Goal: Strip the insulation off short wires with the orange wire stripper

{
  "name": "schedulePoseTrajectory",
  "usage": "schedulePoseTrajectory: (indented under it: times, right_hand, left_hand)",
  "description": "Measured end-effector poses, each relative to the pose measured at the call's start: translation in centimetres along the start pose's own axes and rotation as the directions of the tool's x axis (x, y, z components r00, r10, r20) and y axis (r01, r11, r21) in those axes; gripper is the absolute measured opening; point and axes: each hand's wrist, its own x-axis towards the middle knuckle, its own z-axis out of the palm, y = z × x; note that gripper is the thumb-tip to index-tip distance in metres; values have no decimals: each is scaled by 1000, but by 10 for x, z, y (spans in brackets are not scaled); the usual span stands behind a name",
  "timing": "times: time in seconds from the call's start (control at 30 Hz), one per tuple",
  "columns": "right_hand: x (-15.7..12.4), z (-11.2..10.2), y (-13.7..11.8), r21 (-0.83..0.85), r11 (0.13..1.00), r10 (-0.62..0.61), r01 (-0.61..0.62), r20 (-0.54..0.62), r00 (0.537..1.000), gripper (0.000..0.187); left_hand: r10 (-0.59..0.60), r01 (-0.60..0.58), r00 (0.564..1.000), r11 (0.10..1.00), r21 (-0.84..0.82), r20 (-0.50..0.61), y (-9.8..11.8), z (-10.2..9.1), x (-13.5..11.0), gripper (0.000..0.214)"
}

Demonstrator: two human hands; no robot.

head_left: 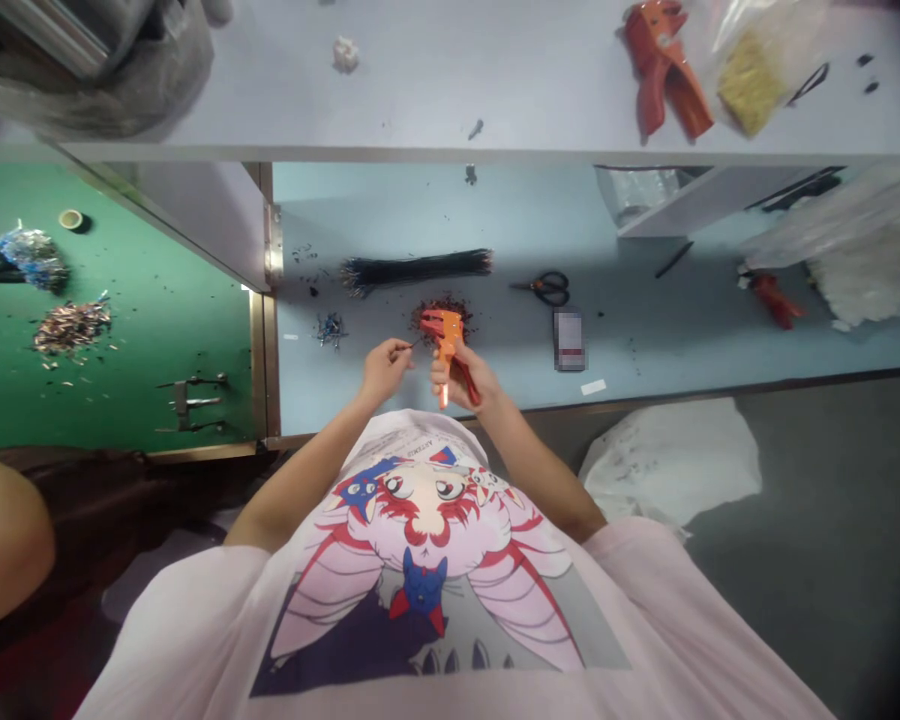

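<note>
My right hand (469, 377) is closed round the handles of an orange wire stripper (445, 335), whose head points away from me over the pale blue bench (645, 330). My left hand (384, 368) pinches a thin dark wire (409, 345), its tip reaching toward the stripper's jaws. Just beyond the tool lies a small heap of reddish-brown wire scraps (450, 305). A bundle of black wires (416, 270) lies farther back on the bench. A little pile of stripped pieces (331, 329) sits left of my hands.
Black scissors (546, 288) and a small box (568, 340) lie right of my hands. A second orange stripper (664, 65) and plastic bags rest on the upper shelf (420, 100). A green bench (157, 330) at left holds scraps and tape. Another person's arm (4, 540) shows at the lower left.
</note>
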Motion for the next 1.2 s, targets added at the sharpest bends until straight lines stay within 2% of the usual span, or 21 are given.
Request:
schedulePoseTrajectory:
  times: [0.07, 0.13, 0.27, 0.3, 0.33, 0.4, 0.43, 0.47, 0.5, 0.67, 0.8, 0.93, 1.03, 1.13, 1.2]
  right_hand:
    - [7, -13, 2, -267, 964, -43, -2, -162, 986, 28]
    - [11, -27, 7, -489, 871, -125, -38, -296, 947, 24]
    - [7, -50, 19, -659, 749, -257, -58, -371, 892, 36]
    - [6, -54, 22, -736, 673, -296, -76, -362, 884, 39]
    - [4, -58, 26, -842, 528, -332, -112, -327, 885, 40]
    - [2, -62, 34, -980, 82, -352, -183, -200, 914, 42]
    - [3, -63, 39, -972, -136, -326, -191, -138, 935, 42]
    - [4, -63, 44, -939, -292, -286, -181, -95, 953, 42]
    - [6, -63, 49, -916, -368, -248, -162, -72, 966, 42]
    - [25, -56, 66, -883, -465, -134, -66, -4, 991, 43]
    - [40, -46, 70, -883, -469, -95, 16, 69, 993, 51]
    - [56, -37, 63, -904, -425, -106, 36, 90, 990, 43]
    - [67, -28, 49, -928, -371, -214, -42, 42, 976, 45]
    - [66, -12, 37, -947, -311, -308, -80, 21, 951, 47]
    - [55, 5, 34, -975, -223, -289, 5, 70, 955, 40]
  left_hand:
    - [-58, 58, 998, 998, 13, -37, -17, -3, 11, 13]
    - [-78, 79, 995, 997, 9, -66, -30, -10, 15, 9]
    - [-97, 95, 989, 995, -22, -113, -37, -28, 6, 10]
    - [-99, 96, 988, 995, -33, -120, -36, -33, 2, 11]
    - [-101, 96, 987, 994, -45, -126, -35, -37, -2, 12]
    - [-105, 96, 986, 993, -73, -132, -31, -44, -11, 15]
    - [-107, 96, 985, 992, -88, -134, -29, -47, -16, 17]
    - [-108, 95, 985, 990, -101, -136, -27, -49, -21, 18]
    - [-109, 93, 984, 989, -116, -138, -25, -50, -26, 20]
    - [-87, 50, 986, 967, -250, -140, -12, -53, -47, 26]
    - [-62, 18, 987, 961, -275, -150, -3, -56, -58, 26]
    - [-32, -6, 989, 968, -252, -145, 2, -58, -64, 28]
    - [-13, -25, 989, 967, -254, -148, 5, -58, -67, 28]
    - [13, -58, 987, 957, -284, -158, 9, -59, -72, 27]
    - [39, -87, 984, 956, -279, -175, 13, -60, -76, 26]
